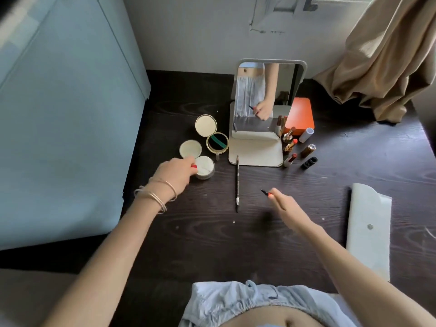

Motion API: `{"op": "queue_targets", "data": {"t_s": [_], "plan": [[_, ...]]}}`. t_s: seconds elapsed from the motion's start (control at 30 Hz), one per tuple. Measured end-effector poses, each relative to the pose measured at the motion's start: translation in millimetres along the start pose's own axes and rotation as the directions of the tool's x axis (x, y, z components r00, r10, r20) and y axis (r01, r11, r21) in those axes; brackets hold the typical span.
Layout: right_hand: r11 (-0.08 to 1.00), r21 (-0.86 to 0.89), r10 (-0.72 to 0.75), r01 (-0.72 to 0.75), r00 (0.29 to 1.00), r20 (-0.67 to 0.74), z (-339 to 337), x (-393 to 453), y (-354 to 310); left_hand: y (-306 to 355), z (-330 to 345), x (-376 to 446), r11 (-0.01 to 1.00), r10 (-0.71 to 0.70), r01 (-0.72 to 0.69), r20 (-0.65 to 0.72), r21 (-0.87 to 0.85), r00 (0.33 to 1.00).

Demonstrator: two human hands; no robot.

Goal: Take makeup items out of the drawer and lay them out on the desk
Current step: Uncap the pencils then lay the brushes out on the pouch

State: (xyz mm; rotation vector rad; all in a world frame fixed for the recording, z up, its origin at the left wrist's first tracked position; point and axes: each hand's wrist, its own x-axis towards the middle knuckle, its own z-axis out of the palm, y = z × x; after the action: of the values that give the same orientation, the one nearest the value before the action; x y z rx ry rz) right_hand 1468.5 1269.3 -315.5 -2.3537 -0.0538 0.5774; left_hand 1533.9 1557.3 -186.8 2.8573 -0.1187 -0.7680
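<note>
My left hand [175, 172] reaches over the dark desk [212, 232] and grips a small round jar [204, 169] with a white top. My right hand [286, 207] pinches a thin dark pencil [264, 192] just above the desk. A long black pencil [237, 182] lies in front of the mirror. An open gold compact [211, 133] and a round cream lid [190, 149] lie left of the mirror. Several lipsticks [290, 146] stand to its right. The drawer is out of sight.
A standing mirror [259, 152] on a white base stands at the back centre, with an orange box [300, 114] behind the lipsticks. A white pouch [368, 230] lies on the right. A pale blue panel [70, 114] borders the left; a tan curtain [382, 55] hangs at back right.
</note>
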Motion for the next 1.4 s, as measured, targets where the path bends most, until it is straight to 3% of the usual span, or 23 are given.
{"op": "queue_targets", "data": {"t_s": [0.1, 0.23, 0.37, 0.53, 0.9, 1.07, 1.4], "plan": [[0.992, 0.122, 0.013, -0.014, 1.000, 0.005, 11, 15, -33, 19, 46, 22, 0.881, -0.024, 0.052, 0.065, -0.471, 0.998], [0.953, 0.276, 0.133, -0.126, 0.991, -0.007, 19, 27, -48, 35, 91, 42, 0.787, -0.087, -0.024, -0.150, -0.617, 0.985], [0.905, 0.395, 0.179, -0.160, 0.984, -0.012, 20, 36, -53, 42, 105, 56, 0.798, -0.217, -0.030, -0.334, -0.602, 0.917], [0.874, 0.453, 0.234, -0.175, 0.969, -0.077, 19, 47, -59, 40, 111, 72, 0.885, -0.240, 0.001, -0.454, -0.465, 0.858], [0.773, 0.597, 0.349, -0.216, 0.930, -0.115, 21, 66, -62, 42, 112, 101, 0.991, -0.082, 0.008, -0.560, -0.133, 0.825], [0.756, 0.616, 0.370, -0.220, 0.920, -0.125, 20, 76, -60, 39, 103, 123, 0.999, 0.007, -0.039, -0.632, -0.036, 0.775], [0.714, 0.650, 0.414, -0.261, 0.906, -0.091, 23, 95, -62, 35, 98, 152, 0.999, 0.027, -0.049, -0.603, -0.020, 0.797]]}}
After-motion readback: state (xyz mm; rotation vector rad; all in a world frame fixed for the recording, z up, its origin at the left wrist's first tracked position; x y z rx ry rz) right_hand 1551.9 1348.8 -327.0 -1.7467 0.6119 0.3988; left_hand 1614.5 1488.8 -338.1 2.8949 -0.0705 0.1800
